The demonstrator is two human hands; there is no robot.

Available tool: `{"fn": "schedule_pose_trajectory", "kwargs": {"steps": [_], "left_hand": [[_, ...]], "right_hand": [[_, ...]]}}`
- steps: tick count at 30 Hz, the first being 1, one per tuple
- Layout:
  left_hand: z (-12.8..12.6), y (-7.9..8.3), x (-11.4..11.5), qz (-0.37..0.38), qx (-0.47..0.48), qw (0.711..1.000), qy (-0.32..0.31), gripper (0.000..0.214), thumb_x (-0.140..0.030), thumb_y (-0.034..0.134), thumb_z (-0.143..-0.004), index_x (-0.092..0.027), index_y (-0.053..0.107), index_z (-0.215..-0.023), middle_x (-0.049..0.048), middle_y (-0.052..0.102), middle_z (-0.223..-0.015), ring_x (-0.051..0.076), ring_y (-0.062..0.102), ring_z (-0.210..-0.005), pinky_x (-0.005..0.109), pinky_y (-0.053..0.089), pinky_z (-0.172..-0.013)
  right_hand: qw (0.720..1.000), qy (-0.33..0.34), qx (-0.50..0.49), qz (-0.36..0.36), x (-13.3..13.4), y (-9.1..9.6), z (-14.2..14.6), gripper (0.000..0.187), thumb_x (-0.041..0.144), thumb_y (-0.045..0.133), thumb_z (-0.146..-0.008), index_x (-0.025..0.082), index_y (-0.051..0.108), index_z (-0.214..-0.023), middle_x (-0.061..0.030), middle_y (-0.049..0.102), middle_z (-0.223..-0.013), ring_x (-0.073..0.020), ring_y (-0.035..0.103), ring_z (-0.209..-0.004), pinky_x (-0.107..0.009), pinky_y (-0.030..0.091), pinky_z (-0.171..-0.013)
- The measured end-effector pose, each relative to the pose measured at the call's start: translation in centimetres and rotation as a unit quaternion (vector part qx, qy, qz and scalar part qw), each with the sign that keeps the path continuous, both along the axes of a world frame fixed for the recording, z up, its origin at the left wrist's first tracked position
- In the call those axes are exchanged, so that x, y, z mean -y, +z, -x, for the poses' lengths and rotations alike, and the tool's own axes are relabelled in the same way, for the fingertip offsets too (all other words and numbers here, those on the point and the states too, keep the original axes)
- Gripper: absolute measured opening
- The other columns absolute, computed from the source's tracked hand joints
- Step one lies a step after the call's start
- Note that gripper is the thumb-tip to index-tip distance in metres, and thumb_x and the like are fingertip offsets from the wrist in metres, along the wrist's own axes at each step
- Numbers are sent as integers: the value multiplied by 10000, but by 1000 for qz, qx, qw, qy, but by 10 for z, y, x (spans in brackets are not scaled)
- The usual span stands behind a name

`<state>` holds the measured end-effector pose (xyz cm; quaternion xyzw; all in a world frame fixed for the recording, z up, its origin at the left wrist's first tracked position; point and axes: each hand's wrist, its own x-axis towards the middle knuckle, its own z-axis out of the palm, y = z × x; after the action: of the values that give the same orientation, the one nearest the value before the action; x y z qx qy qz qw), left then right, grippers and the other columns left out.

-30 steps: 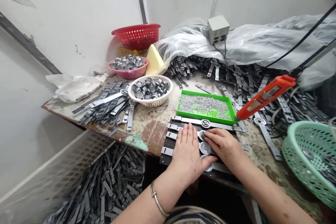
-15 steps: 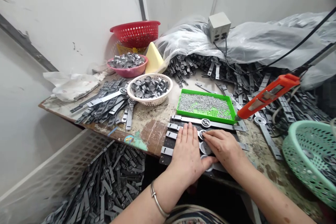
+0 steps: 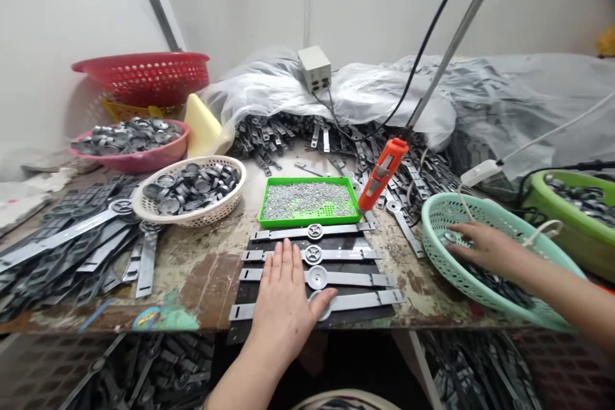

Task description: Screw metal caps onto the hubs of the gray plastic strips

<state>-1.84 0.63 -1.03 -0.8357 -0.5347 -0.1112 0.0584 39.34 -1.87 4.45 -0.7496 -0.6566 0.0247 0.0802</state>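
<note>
My left hand (image 3: 284,298) lies flat, fingers stretched out, on the left ends of several grey metal strips (image 3: 346,279) laid in a row on a black mat (image 3: 254,291) at the table's front edge. Each strip has a round hub in its middle. My right hand (image 3: 483,248) is inside the teal basket (image 3: 435,234) at the right, fingers curled down among dark round parts; what they hold, if anything, is hidden. A green tray of small screws (image 3: 307,200) sits just behind the strips, and an orange electric screwdriver (image 3: 383,171) hangs beside it.
A white basket of round metal caps (image 3: 189,189) and a pink bowl of caps (image 3: 127,144) stand at the left, with a red basket (image 3: 144,77) behind. Loose strips (image 3: 72,243) pile at the left and along the back. A green basket (image 3: 576,211) sits far right.
My right hand left the strips and reached right into the teal basket. My left hand stayed flat on the strips. The view swung to the right.
</note>
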Motion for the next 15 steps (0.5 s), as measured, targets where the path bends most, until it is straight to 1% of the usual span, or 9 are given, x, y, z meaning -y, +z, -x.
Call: {"fn": "schedule_pose_trajectory", "kwargs": {"steps": [2,3,6,8,10,11,13,15], "left_hand": [[0,-1,0,-9,-4,1000,1,1001,-769,210,-821,59,378,-1358,265,316,-1445,355,241,-1374,493,227,-1110],[1,-1,0,-11,-6,1000,2,1000,-770,211,-821,57,383,-1356,264,320,-1443,355,245,-1373,495,233,-1107],[0,0,0,-14,-16,1000,3,999,-771,224,-818,55,392,-1353,263,332,-1437,359,257,-1367,497,251,-1101],[1,0,0,-15,-22,1000,3,991,-766,240,-820,56,396,-1351,263,334,-1435,362,263,-1364,496,258,-1100],[1,-1,0,-18,-25,1000,0,976,-759,262,-822,51,406,-1347,262,330,-1437,362,270,-1361,494,259,-1101],[2,-1,0,-20,-25,999,-2,969,-757,272,-822,49,412,-1343,263,327,-1438,362,274,-1359,494,260,-1101],[3,-1,0,-24,-23,999,-4,963,-755,288,-820,47,421,-1336,266,325,-1438,364,284,-1355,496,266,-1099],[3,-2,0,-30,-22,999,-5,958,-752,296,-821,47,422,-1335,267,326,-1436,362,287,-1354,494,272,-1097]], "right_hand": [[1000,-16,-3,11,-8,-16,-10,358,302,637,-753,118,660,-1059,-191,655,-1028,-261,653,-862,-332,491,-758],[1000,-25,-5,18,-13,-23,-11,369,293,647,-735,108,657,-1053,-197,654,-1010,-271,652,-849,-343,491,-763],[998,-47,-17,35,-26,-34,-10,276,280,650,-703,110,673,-919,-172,660,-882,-280,647,-774,-372,488,-758],[997,-51,-34,39,-33,-37,-9,191,260,638,-697,123,662,-828,-144,663,-810,-264,643,-743,-351,488,-730],[996,-49,-60,39,-37,-39,-8,131,241,612,-709,131,642,-774,-115,667,-725,-238,642,-680,-314,490,-654],[996,-47,-73,36,-38,-41,-7,120,238,585,-731,132,636,-759,-105,668,-687,-224,641,-639,-297,486,-610],[995,-41,-95,11,-37,-46,-3,179,255,513,-794,128,637,-765,-102,672,-657,-199,641,-586,-271,473,-550],[993,-31,-103,-47,-34,-52,4,260,289,448,-846,118,643,-841,-118,687,-696,-179,648,-585,-253,464,-532]]}}
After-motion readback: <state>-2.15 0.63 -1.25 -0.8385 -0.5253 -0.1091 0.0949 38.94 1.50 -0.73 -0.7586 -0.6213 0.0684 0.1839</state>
